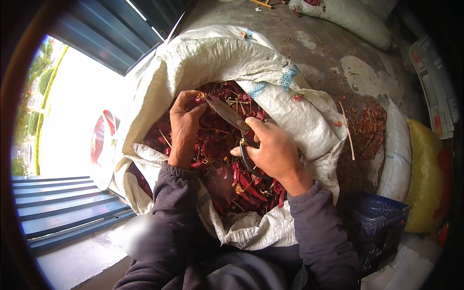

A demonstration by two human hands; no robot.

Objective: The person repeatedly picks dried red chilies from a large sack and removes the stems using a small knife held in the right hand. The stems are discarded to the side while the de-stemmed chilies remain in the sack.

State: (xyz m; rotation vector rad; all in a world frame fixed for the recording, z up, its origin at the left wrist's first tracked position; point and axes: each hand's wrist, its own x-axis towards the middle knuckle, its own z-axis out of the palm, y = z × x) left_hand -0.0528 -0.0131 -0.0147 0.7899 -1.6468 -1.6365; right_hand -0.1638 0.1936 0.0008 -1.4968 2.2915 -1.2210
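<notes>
A white woven sack (203,55) with rolled-down sides stands in front of me, full of dried red chilies (246,186) with pale stems. Above its left part, my left hand (185,121) is closed on a red chili (200,97), pinched between thumb and fingers. My right hand (273,150) grips a pair of scissors (227,113) with dark handles. The tip of the blades reaches up to the chili at my left fingertips. How far the blades are parted I cannot tell.
A blue plastic crate (379,208) stands at the lower right, beside a yellow sack (420,176) and a white sack (396,154). Red scraps (369,123) litter the concrete floor (328,53). Another filled sack (345,21) lies at the back. Blue corrugated panels (72,203) flank the bright opening at left.
</notes>
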